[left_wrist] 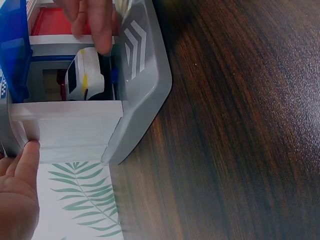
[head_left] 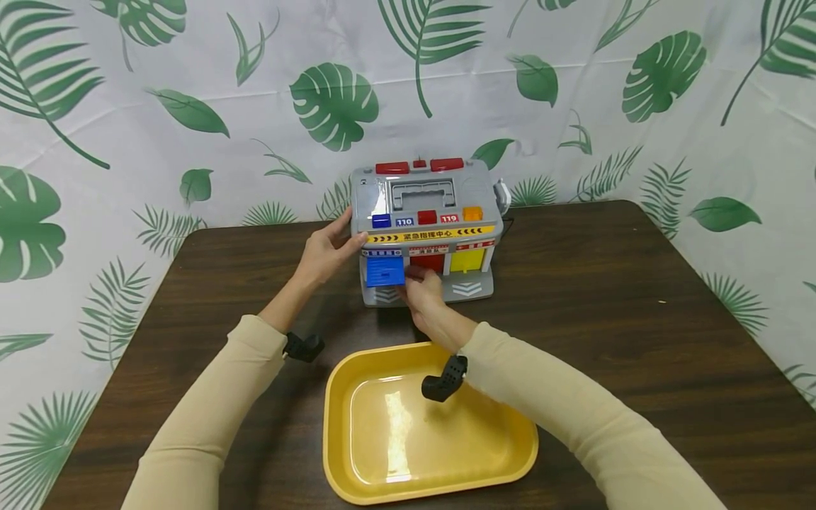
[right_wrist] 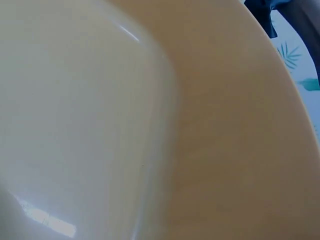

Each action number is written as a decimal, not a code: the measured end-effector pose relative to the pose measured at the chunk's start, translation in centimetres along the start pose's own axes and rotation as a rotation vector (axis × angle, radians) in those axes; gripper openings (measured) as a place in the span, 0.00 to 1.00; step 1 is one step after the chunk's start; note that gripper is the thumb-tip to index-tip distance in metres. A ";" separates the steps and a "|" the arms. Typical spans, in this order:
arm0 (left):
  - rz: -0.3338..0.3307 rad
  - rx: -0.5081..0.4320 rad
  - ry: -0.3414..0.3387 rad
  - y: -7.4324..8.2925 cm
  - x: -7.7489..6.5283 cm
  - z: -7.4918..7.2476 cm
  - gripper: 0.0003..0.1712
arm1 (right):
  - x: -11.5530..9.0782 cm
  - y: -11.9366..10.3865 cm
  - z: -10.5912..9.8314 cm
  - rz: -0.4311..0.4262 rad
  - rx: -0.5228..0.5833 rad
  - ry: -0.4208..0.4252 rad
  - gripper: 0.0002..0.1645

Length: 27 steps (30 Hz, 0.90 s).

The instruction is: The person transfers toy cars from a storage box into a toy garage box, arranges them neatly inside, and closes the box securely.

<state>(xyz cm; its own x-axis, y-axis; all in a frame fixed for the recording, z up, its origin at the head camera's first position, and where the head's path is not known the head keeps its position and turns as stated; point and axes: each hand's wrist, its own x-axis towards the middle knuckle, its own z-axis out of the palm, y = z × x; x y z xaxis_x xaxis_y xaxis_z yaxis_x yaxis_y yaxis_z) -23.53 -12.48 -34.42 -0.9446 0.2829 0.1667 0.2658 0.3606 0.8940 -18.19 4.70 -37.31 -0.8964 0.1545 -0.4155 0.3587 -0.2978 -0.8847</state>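
Observation:
A grey toy emergency station (head_left: 423, 202) stands at the back of the table, with a carrying handle on its roof. Its blue door (head_left: 385, 271) is swung up, while the red door (head_left: 428, 263) and yellow door (head_left: 467, 261) are down. My left hand (head_left: 325, 253) grips the station's left side, thumb at the front corner. A white toy car (left_wrist: 86, 75) with yellow marks sits inside the blue-door bay. My right hand (head_left: 426, 301) reaches to that bay; its extended fingers are right beside the car in the left wrist view. Whether they touch it is unclear.
A yellow tray (head_left: 334, 432) lies on the dark wooden table (head_left: 612, 297) in front of the station, under my right forearm. A leaf-patterned cloth (head_left: 255, 142) hangs behind the table. A grey-white part (head_left: 502, 197) sticks out from the station's right side.

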 end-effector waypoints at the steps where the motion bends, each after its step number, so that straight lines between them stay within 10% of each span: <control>1: 0.002 0.003 0.002 0.0 0.0 0.0 0.40 | 0.0 0.0 0.0 -0.001 0.001 0.000 0.21; 27: -0.005 0.026 0.016 0.1 0.0 0.0 0.41 | -2.5 -0.3 -1.2 -0.213 -0.113 0.067 0.34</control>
<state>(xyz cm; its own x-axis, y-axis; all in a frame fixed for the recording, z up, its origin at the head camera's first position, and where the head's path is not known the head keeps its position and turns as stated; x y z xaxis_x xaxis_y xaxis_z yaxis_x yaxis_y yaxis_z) -23.54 -12.43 -34.30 -0.9490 0.2663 0.1690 0.2655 0.3851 0.8839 -15.72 5.51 -36.22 -0.9369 0.2662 -0.2265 0.1934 -0.1449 -0.9704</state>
